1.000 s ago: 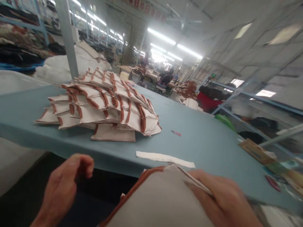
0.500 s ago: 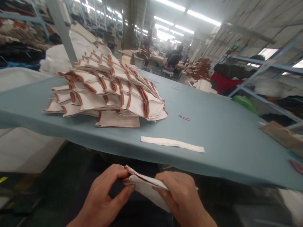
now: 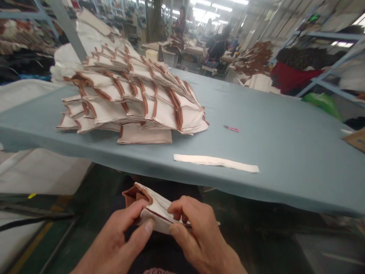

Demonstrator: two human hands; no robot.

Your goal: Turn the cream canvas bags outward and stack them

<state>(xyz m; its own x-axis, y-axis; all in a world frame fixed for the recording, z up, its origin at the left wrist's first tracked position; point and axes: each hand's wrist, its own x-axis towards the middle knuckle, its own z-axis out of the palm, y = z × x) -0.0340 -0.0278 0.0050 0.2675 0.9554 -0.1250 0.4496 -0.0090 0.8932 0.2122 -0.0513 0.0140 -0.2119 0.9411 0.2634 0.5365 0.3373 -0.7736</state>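
A cream fabric pouch with brown edging is held below the table's front edge, over my lap. My left hand pinches its left end between thumb and fingers, near the brown-lined opening. Farther along the same piece, my right hand grips the edge with bent fingers and thumb. On the table behind lies a big heap of similar cream pouches with brown trim. A flat cream fabric strip rests close to the front edge.
The blue-covered table spans the view. Small pink-handled snips lie on it. A green bag and a cardboard box are at the right. A person in dark clothing sits in the background.
The pouch has turned and tipped so that its brown-lined opening shows at the left end. My right hand has shifted left along it. The head view has tilted down.
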